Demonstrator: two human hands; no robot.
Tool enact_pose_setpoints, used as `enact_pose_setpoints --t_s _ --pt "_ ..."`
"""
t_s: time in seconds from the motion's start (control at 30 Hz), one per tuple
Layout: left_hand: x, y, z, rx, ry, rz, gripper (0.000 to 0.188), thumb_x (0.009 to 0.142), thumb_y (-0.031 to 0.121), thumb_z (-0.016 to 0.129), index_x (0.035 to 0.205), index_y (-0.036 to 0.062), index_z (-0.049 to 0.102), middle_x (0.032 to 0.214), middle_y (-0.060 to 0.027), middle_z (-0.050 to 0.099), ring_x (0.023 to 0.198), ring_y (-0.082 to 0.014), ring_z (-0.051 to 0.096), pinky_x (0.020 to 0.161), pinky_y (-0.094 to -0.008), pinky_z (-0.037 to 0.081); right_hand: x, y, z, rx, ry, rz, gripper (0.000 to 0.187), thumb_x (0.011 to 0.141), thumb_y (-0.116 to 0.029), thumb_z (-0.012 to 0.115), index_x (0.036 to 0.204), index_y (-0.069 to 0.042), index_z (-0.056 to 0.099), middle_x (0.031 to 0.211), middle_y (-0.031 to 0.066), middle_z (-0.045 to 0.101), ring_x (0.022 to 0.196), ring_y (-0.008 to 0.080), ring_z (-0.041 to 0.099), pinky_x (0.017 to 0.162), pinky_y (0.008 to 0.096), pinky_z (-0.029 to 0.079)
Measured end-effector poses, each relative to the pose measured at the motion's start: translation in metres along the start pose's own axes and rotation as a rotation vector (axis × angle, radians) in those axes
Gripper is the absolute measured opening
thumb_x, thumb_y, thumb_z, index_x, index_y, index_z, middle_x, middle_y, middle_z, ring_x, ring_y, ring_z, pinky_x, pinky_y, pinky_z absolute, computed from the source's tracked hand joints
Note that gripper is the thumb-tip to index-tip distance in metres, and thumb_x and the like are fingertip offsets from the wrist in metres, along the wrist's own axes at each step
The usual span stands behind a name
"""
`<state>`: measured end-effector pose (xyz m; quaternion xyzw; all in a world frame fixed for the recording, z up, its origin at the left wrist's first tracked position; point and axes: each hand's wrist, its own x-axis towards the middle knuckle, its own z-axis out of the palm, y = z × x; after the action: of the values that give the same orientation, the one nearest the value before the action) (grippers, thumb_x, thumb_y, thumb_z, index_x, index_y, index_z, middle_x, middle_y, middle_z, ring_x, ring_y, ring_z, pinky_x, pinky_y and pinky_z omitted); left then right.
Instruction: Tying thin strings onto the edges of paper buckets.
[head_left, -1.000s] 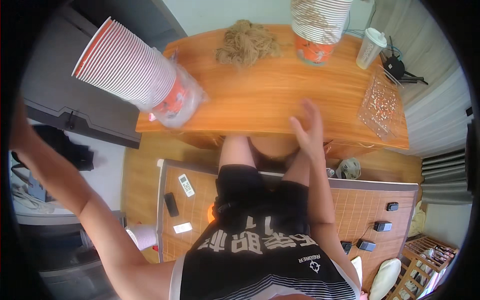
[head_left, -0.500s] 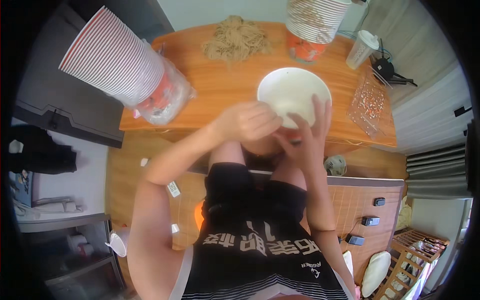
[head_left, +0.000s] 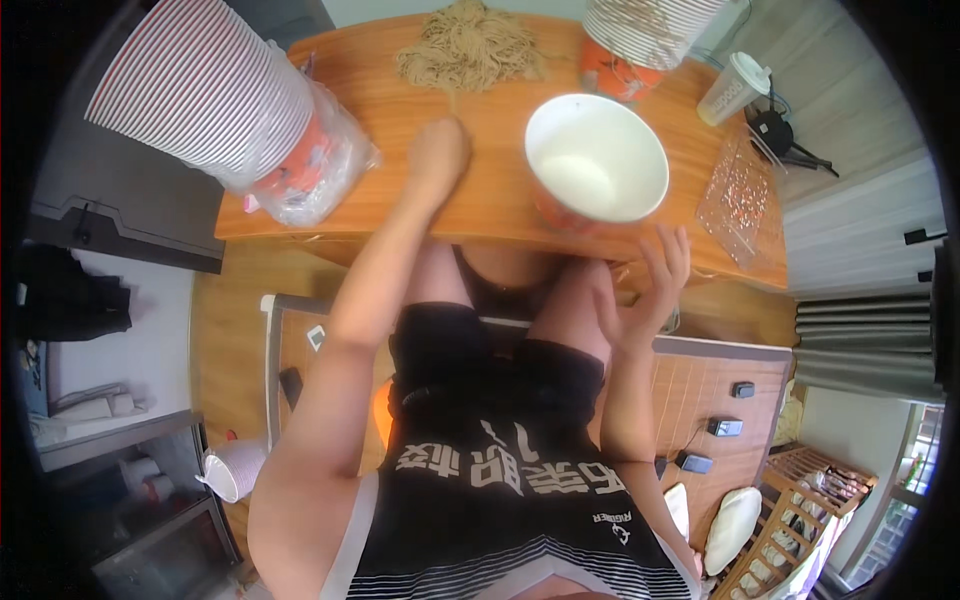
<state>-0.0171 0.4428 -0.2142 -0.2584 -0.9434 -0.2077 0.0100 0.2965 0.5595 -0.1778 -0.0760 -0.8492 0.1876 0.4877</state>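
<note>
A white paper bucket (head_left: 597,160) with a red outside stands mouth up near the table's front edge. My right hand (head_left: 650,280) is just off that edge, fingers spread, close to the bucket and holding nothing. Over the table left of the bucket, my left hand (head_left: 440,155) is closed, and what its fingers hold, if anything, is hidden. A thin tan strand hangs toward it from a heap of tan string (head_left: 468,48) at the back of the table.
A tall stack of nested buckets (head_left: 215,100), partly in clear plastic, leans at the left. Another bucket stack (head_left: 640,45) stands at the back right. Beside it are a lidded cup (head_left: 735,88) and a clear bag of small red and white bits (head_left: 740,200).
My left hand has left the bucket's rim and moved left toward the string. My right hand has let go of the bucket and dropped toward me. The bucket now stands unheld.
</note>
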Motion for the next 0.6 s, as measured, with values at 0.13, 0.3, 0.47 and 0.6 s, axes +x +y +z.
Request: enact_pose_setpoints --t_s 0.13,0.3,0.47,0.6 --pt "-0.016 0.006 -0.009 0.095 0.009 0.034 0.028 0.096 0.025 0.055 0.095 0.002 0.071 0.099 -0.0253 0.069 0.094 -0.0428 0.067 0.079 -0.0526 0.051 -0.048 -0.011 -0.002 0.144 0.115 0.124 0.044 0.084 -0.023 0.074 0.118 -0.001 0.058 0.129 0.0213 0.059 0.13 0.0437 0.047 0.113 0.0538 0.033" --pt "-0.111 -0.011 -0.036 -0.375 -0.002 0.227 0.023 0.101 0.02 0.052 0.096 -0.0009 0.061 0.092 -0.0187 0.066 0.082 -0.0338 0.063 0.078 -0.0423 0.049 -0.067 -0.045 0.004 0.179 0.045 0.128 0.036 0.076 0.001 0.076 0.11 -0.004 0.063 0.112 0.0156 0.067 0.105 0.0344 0.063 0.09 0.0411 0.05" --pt "-0.245 -0.007 -0.073 -0.839 -0.355 0.139 0.01 0.101 0.007 0.054 0.093 0.0019 0.055 0.083 -0.0014 0.056 0.078 -0.009 0.053 0.073 -0.024 0.045 -0.065 -0.073 0.018 0.322 -0.1 0.002 0.046 0.072 0.001 0.078 0.115 -0.007 0.065 0.117 0.013 0.067 0.086 0.0266 0.065 0.072 0.035 0.052" --pt "-0.302 -0.013 -0.092 -1.356 -0.73 0.088 0.011 0.098 -0.001 0.059 0.107 0.0002 0.052 0.088 -0.0047 0.063 0.079 -0.0124 0.061 0.074 -0.024 0.048 -0.063 -0.087 0.021 0.45 -0.4 -0.091 0.041 0.078 -0.007 0.078 0.117 -0.009 0.067 0.114 0.0088 0.069 0.083 0.0237 0.065 0.072 0.035 0.051"
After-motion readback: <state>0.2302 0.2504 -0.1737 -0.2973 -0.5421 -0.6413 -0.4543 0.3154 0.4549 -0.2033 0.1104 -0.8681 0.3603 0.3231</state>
